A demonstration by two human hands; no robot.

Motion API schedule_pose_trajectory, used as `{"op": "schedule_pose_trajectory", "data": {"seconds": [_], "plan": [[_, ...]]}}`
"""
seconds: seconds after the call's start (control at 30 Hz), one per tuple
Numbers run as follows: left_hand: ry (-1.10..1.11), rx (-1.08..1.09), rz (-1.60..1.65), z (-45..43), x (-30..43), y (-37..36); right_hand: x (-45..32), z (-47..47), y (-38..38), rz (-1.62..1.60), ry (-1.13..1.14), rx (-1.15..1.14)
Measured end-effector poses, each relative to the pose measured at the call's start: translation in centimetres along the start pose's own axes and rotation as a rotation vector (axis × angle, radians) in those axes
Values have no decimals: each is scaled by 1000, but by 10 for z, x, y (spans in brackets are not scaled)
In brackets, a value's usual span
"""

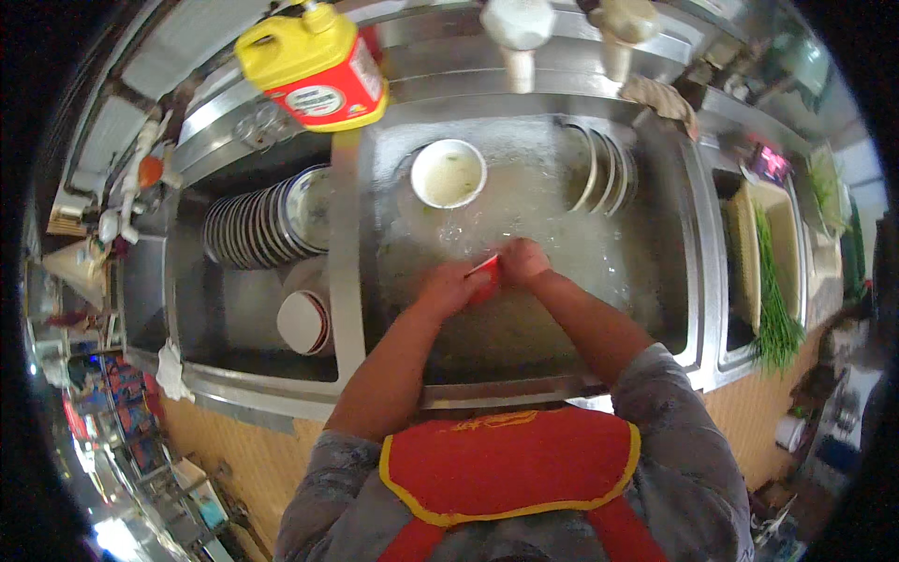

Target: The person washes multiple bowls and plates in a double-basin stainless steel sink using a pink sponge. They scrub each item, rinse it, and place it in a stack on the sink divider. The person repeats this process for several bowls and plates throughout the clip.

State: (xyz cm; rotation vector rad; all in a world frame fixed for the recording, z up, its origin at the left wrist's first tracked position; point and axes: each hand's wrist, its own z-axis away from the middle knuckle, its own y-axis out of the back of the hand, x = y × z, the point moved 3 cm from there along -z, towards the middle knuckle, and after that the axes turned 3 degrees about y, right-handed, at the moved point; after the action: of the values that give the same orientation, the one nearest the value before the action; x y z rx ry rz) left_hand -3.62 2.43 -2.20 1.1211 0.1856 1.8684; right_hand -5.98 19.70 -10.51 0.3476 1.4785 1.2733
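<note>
Low over the cloudy water of a steel sink (692,281), my left hand (446,286) grips a small red bowl (484,281) with a pale rim, tilted on its side. My right hand (523,261) is curled close against the bowl's right side; what its fingers hold is hidden. Beyond both hands a white bowl (449,175) sits in the water, with cloudy liquid and green bits inside. Several plates (597,172) stand on edge, partly under water, at the sink's back right.
The left basin holds a row of plates (246,225) on edge and stacked bowls (302,323). A yellow pump jug (316,70) stands on the back ledge, right of which hangs a rag (660,102). At right, green stalks (772,302) lie over a cream basket (790,239).
</note>
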Motion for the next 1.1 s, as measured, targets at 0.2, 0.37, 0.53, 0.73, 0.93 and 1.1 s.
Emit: {"op": "schedule_pose_trajectory", "data": {"seconds": [0.2, 0.37, 0.53, 0.73, 0.93, 1.1], "plan": [[307, 336, 1026, -36, -49, -21, -127, 24, 32, 86, 191, 473], [70, 416, 635, -21, -26, 6, -86, -12, 22, -261, -139, 184], [177, 294, 1286, -12, -23, 10, -27, -12, 10, -1030, -421, 99], [442, 359, 1816, -25, -37, -7, -77, -11, 54, -2144, -137, 5], [274, 500, 489, -14, -37, 15, -55, -1, 66, -2053, -114, -9], [174, 394, 574, 15, 2, 28, -70, -8, 27, -1129, -109, 65]]}}
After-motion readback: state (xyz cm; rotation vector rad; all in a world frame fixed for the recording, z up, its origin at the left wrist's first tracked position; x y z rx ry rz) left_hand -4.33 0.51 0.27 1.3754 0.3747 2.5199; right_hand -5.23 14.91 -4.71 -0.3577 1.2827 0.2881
